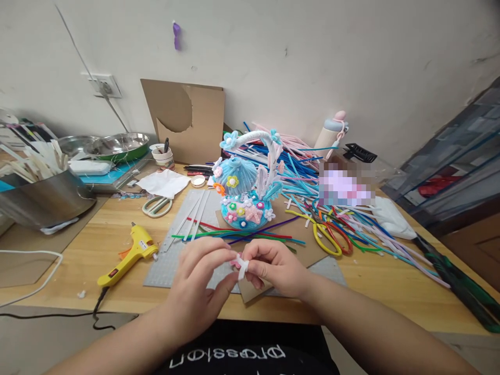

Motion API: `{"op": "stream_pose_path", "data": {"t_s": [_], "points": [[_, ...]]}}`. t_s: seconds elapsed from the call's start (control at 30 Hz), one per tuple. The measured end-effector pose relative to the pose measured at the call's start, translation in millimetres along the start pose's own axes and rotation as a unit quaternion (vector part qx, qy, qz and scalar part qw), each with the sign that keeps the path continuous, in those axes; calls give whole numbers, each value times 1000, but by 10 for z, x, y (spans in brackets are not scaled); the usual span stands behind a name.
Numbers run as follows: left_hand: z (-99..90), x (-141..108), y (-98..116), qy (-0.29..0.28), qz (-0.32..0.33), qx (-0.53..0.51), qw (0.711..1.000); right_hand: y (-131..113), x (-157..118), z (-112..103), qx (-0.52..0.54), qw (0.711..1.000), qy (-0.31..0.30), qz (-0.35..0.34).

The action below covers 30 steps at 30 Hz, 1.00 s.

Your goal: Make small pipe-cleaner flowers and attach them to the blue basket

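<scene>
A small pink-and-white fuzzy piece point(239, 264) sits pinched between the two hands, low over the near edge of the table point(390, 284). The left hand point(199, 291) closes on it from its side, thumb and forefinger pressed to the white strip, and the right hand point(275, 271) grips it from the other side, its fingers point(255, 254) curled tight round the same piece, so both hands are grasping it together. What exactly the piece is I cannot tell; it is too small.

Just under the fingers lies a scrap of brown cardboard point(250, 291) on a grey cutting mat point(167, 265). Just beyond the fingers a few loose pipe cleaners point(242, 234) lie crosswise, red, green, blue and purple. Further beyond stands a blue pipe-cleaner ornament point(246, 190) with small flowers and a white arch over it. Out past the right hand lie yellow and red scissors point(332, 237) at the edge of a big heap of pipe cleaners point(312, 172). Out past the left hand a yellow glue gun point(127, 255) lies on the table, and beyond it pale-handled scissors point(157, 206) beside a white tissue point(164, 183).
</scene>
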<state>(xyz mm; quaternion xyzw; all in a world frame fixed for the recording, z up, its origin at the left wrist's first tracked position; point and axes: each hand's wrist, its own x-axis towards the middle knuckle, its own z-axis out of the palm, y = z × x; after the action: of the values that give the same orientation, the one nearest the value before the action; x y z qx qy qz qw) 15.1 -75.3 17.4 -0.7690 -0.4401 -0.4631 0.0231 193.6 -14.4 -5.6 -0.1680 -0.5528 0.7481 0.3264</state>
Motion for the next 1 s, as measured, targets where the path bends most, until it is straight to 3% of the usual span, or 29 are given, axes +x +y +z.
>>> {"op": "stream_pose_path", "data": {"t_s": [0.07,0.13,0.23,0.37,0.57,0.67,0.73,0.77,0.83,0.9,0.93,0.97,1.0], "points": [[-4,-7,-27,64,23,56,996,14,6,2,21,1000,-7,20],[-6,-2,-43,89,46,91,991,18,9,3,36,999,-8,28],[-12,19,-46,18,77,102,992,11,11,6,46,998,-13,37],[-23,54,-35,-50,42,36,997,4,10,1,34,998,-30,45],[-12,75,-18,-127,-54,-72,988,4,-3,-9,-35,997,-44,52],[17,73,-6,-149,-140,-159,966,-25,-17,-5,-140,989,-49,-12],[41,75,8,-165,-229,-248,927,-49,-28,-15,-278,951,-52,-122],[52,79,18,-176,-286,-300,893,-58,-34,-27,-354,915,-57,-186],[64,98,43,-208,-413,-399,792,-70,-44,-58,-476,827,-75,-291],[61,128,70,-246,-508,-466,681,-73,-50,-86,-524,773,-92,-346],[54,144,79,-259,-532,-481,647,-73,-49,-94,-519,775,-88,-350],[47,158,81,-263,-537,-483,640,-72,-46,-97,-495,796,-72,-341],[40,166,76,-251,-527,-471,661,-70,-40,-94,-454,832,-49,-315]]}}
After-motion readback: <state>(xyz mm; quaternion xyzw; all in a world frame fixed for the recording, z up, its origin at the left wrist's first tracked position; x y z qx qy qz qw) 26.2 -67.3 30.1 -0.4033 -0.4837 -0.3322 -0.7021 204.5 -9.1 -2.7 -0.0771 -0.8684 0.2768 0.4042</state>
